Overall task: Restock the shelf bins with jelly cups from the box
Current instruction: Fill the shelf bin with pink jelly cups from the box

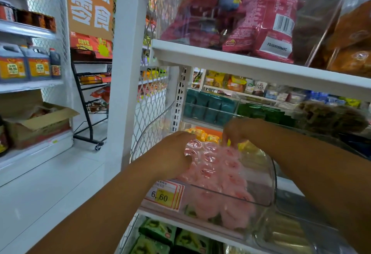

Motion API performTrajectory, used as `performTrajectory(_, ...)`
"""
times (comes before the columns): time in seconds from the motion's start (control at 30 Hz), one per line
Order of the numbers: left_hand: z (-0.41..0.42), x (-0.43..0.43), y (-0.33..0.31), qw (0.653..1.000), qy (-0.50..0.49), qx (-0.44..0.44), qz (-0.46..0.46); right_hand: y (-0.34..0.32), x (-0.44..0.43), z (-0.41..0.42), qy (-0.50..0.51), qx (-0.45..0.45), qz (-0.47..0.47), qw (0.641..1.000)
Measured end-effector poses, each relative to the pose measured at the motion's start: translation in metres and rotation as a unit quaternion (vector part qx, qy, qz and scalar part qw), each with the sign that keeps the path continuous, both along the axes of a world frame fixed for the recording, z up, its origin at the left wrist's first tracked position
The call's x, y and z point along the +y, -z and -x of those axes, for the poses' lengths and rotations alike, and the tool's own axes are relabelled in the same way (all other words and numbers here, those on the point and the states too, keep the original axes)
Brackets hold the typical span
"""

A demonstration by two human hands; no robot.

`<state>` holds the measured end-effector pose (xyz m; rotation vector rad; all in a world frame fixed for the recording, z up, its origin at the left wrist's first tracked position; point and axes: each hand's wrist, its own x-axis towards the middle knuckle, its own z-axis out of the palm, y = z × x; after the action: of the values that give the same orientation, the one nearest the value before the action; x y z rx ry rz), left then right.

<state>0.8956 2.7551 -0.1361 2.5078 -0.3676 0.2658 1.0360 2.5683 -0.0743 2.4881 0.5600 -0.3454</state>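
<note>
Left hand and right hand both grip bag of pink jelly cups between them, inside clear bin.

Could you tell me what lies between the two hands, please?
In the head view, a crinkled clear bag of pink jelly cups lies between the left hand and the right hand.

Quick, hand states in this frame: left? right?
Left hand: grips the bag of pink jelly cups.
Right hand: fingers curled at the bag's far edge; grip cannot be told.
</note>
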Motion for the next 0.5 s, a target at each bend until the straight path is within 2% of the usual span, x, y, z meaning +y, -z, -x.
performTrajectory(0.07,-0.003,0.0,0.002,1.0,0.004,-0.009,0.001,-0.002,-0.003,0.002,-0.007,-0.011,-0.039,0.999)
performTrajectory(0.17,-0.001,0.0,0.0,0.999,-0.001,-0.044,0.009,-0.012,-0.011,0.01,-0.037,-0.091,-0.208,0.973)
performTrajectory(0.23,0.006,-0.002,-0.005,0.994,-0.025,-0.099,0.032,-0.022,-0.016,0.031,-0.06,-0.125,-0.298,0.944)
performTrajectory(0.3,0.016,-0.006,-0.012,0.979,-0.049,-0.197,0.021,-0.032,-0.02,0.065,-0.088,-0.14,-0.351,0.922)
performTrajectory(0.37,0.027,-0.015,-0.015,0.957,-0.064,-0.281,0.022,-0.036,-0.027,0.109,-0.118,-0.154,-0.413,0.89)
performTrajectory(0.5,0.082,-0.053,-0.001,0.924,0.004,-0.37,0.101,-0.013,-0.065,0.222,-0.153,-0.199,-0.585,0.771)
